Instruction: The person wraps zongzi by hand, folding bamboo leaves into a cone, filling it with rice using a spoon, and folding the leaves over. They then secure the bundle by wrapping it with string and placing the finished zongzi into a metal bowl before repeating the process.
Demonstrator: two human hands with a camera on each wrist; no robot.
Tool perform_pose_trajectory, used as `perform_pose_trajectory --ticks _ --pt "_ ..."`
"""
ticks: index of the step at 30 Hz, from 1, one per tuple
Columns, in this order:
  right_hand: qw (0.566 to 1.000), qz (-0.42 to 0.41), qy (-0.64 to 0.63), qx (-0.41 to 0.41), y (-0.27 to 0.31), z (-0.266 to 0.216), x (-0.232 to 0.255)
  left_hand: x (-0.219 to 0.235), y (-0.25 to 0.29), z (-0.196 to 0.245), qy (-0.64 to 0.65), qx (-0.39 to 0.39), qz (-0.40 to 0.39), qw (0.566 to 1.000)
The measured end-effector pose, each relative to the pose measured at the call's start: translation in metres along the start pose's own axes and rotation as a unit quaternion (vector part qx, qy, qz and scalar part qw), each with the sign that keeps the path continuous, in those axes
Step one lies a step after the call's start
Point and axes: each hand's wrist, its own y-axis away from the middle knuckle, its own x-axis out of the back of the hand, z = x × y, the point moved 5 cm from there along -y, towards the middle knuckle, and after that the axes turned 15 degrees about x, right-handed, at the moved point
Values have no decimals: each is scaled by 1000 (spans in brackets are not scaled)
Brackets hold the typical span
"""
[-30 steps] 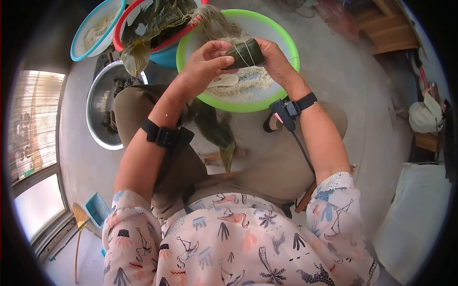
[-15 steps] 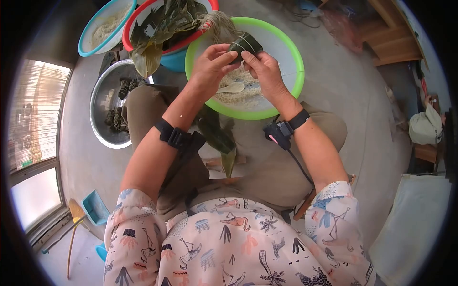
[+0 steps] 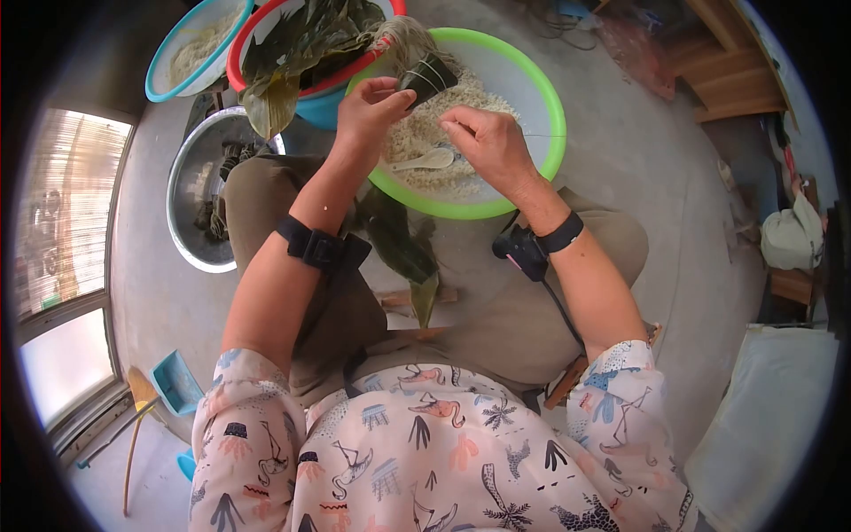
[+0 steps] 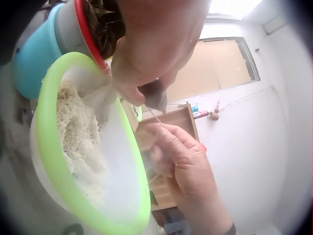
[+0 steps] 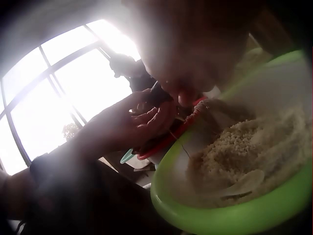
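Observation:
My left hand (image 3: 365,113) grips a leaf-wrapped rice dumpling (image 3: 429,78), with pale string round its dark green leaf, over the far left side of the green-rimmed basin (image 3: 556,106). To the right and a little lower, my right hand (image 3: 493,149) is apart from the dumpling, thumb and fingers pinched together. In the left wrist view a taut string (image 4: 153,114) runs from the dumpling to those fingertips. White rice (image 3: 409,135) and a pale spoon (image 3: 434,160) lie in the basin beneath the hands.
Behind stands a red-rimmed basin (image 3: 238,66) of leaves, with a bundle of string (image 3: 403,40) over its edge. A blue-rimmed basin (image 3: 155,71) of rice is beside it. Tied dumplings lie in the metal basin (image 3: 182,244) at left. A long leaf (image 3: 399,239) hangs between the knees.
Earlier both hands were on the dumpling. My right hand has since come off it and moved down and right with the string; my left hand has shifted slightly left with the dumpling.

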Motion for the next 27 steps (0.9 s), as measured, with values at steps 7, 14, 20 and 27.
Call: perform_pose_trajectory --ticks 7,14,20,27 --pt "993 -12 58 98 -11 -15 23 -23 24 5 -418 -209 28 884" --pt "998 -63 -6 32 -13 19 26 -49 43 -7 -449 -221 -127 856" --pt "908 -66 -372 -179 -5 59 17 -45 36 -12 -153 -8 -251 956" --pt "968 -39 -188 -162 -6 43 1 -24 11 -13 114 107 -168 973"
